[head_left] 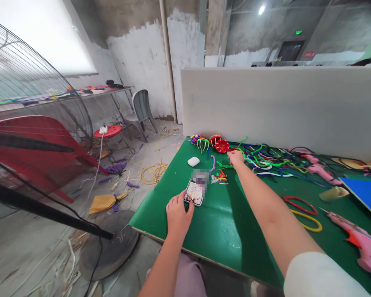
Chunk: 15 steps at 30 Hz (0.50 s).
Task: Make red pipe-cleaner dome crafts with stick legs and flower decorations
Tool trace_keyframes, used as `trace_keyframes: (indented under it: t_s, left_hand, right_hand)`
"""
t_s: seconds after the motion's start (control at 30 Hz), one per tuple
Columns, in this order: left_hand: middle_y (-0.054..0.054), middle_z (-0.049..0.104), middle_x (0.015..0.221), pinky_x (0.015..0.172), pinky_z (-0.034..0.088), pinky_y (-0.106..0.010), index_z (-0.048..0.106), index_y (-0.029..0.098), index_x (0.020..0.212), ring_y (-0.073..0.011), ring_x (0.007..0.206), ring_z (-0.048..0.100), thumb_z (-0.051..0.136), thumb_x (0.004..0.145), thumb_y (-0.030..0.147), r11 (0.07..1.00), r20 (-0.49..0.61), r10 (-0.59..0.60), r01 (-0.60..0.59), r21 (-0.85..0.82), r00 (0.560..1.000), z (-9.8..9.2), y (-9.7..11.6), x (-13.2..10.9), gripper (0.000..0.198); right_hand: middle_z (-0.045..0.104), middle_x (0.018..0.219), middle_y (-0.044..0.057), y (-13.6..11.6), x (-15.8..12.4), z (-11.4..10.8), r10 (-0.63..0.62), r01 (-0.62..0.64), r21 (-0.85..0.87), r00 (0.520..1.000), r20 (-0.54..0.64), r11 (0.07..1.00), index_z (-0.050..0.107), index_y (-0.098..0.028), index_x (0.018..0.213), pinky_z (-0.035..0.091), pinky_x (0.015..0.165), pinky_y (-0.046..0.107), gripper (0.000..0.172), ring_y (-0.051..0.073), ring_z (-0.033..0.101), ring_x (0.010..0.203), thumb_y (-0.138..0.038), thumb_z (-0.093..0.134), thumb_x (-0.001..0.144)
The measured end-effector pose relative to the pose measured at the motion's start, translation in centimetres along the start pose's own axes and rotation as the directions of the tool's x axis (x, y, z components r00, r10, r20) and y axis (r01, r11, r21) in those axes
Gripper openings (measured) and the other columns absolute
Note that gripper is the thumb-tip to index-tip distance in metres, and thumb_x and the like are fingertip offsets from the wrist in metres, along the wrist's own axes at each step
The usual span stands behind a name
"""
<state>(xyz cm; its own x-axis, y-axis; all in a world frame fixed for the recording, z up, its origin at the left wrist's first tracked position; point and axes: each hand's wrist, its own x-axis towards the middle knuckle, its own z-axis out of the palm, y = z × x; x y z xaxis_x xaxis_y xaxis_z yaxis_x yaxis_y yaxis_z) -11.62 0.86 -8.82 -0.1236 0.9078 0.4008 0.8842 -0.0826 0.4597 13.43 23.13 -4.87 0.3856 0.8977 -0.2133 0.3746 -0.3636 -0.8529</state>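
Note:
My left hand (177, 211) is closed on the near left edge of a smartphone (195, 191) with a lit screen, low over the green table. Part of the phone's picture is blurred out. Stretched far across the table, my right hand (235, 157) has its fingers drawn together at the edge of a pile of coloured pipe cleaners (266, 159). What it pinches, if anything, is too small to make out. Just left of it sit red round craft pieces (221, 145) and a green-and-white one (203, 144). Short coloured pieces (220, 177) lie between the hands, near a white earbud case (193, 161).
A pink glue gun (355, 237), red and yellow rings (312, 225), a tape roll (334, 193) and a blue board (366, 192) lie at right. A pale partition (281, 107) borders the table's back. A fan stand (49, 210) and red chair (34, 144) are at left.

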Motion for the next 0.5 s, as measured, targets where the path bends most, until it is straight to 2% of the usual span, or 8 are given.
trace_keyframes:
  t_s: [0.07, 0.17, 0.23, 0.3, 0.37, 0.5]
  left_hand:
    - [-0.009, 0.063, 0.106, 0.088, 0.044, -0.041, 0.051, 0.016, 0.116, -0.0254, 0.100, 0.056, 0.049, 0.084, 0.030, 1.000, 0.012, 0.009, -0.009, 0.002, 1.000, -0.1, 0.0, -0.1, 0.035]
    - [-0.009, 0.060, 0.114, 0.094, 0.042, -0.041, 0.050, 0.018, 0.118, -0.0252, 0.109, 0.053, 0.049, 0.084, 0.031, 0.999, 0.041, 0.029, -0.030, 0.015, 0.999, -0.3, 0.1, -0.5, 0.037]
    - [-0.009, 0.058, 0.119, 0.097, 0.039, -0.042, 0.050, 0.018, 0.120, -0.0263, 0.116, 0.049, 0.050, 0.083, 0.032, 0.998, 0.067, 0.046, -0.048, 0.032, 0.997, -0.4, 0.2, -0.7, 0.040]
    - [-0.010, 0.056, 0.122, 0.099, 0.038, -0.043, 0.051, 0.019, 0.121, -0.0268, 0.119, 0.047, 0.051, 0.082, 0.033, 0.997, 0.095, 0.062, -0.067, 0.050, 0.994, -0.5, 0.3, -1.0, 0.042]
    - [-0.011, 0.054, 0.124, 0.100, 0.037, -0.043, 0.052, 0.021, 0.122, -0.0276, 0.121, 0.045, 0.051, 0.081, 0.034, 0.994, 0.116, 0.076, -0.085, 0.069, 0.990, -0.6, 0.4, -1.2, 0.043]
    - [-0.012, 0.050, 0.129, 0.100, 0.035, -0.046, 0.055, 0.025, 0.120, -0.0299, 0.123, 0.043, 0.052, 0.080, 0.036, 0.988, 0.136, 0.098, -0.112, 0.104, 0.986, -0.6, 0.6, -1.4, 0.041]
  right_hand:
    - [0.056, 0.117, 0.009, 1.1, -1.4, -0.2, -0.050, 0.050, 0.001, 0.999, -0.003, 0.999, 0.053, -0.016, 0.116, 0.050, 0.081, 0.041, 0.033, 0.020, 0.058, 0.098, -0.032, 0.053, 0.088]
    - [0.057, 0.115, 0.008, 3.6, -5.1, -0.6, -0.129, 0.129, 0.015, 0.992, 0.009, 0.991, 0.054, -0.016, 0.115, 0.051, 0.080, 0.040, 0.032, 0.019, 0.059, 0.096, -0.033, 0.053, 0.088]
    - [0.061, 0.102, 0.006, 5.5, -8.1, -1.3, -0.176, 0.175, 0.027, 0.984, 0.013, 0.984, 0.056, -0.014, 0.109, 0.052, 0.072, 0.035, 0.030, 0.016, 0.061, 0.084, -0.035, 0.052, 0.088]
    - [0.063, 0.081, 0.003, 7.4, -10.9, -2.2, -0.215, 0.215, 0.041, 0.977, -0.004, 0.976, 0.063, -0.014, 0.095, 0.049, 0.058, 0.029, 0.030, 0.015, 0.059, 0.067, -0.041, 0.055, 0.083]
    - [0.062, 0.070, 0.002, 9.0, -13.2, -3.2, -0.243, 0.245, 0.055, 0.969, -0.046, 0.968, 0.065, -0.015, 0.088, 0.045, 0.053, 0.026, 0.032, 0.014, 0.057, 0.060, -0.044, 0.056, 0.080]
    - [0.060, 0.061, 0.002, 10.9, -15.3, -4.4, -0.256, 0.264, 0.079, 0.962, -0.100, 0.961, 0.065, -0.014, 0.083, 0.039, 0.047, 0.025, 0.039, 0.013, 0.050, 0.049, -0.051, 0.055, 0.075]
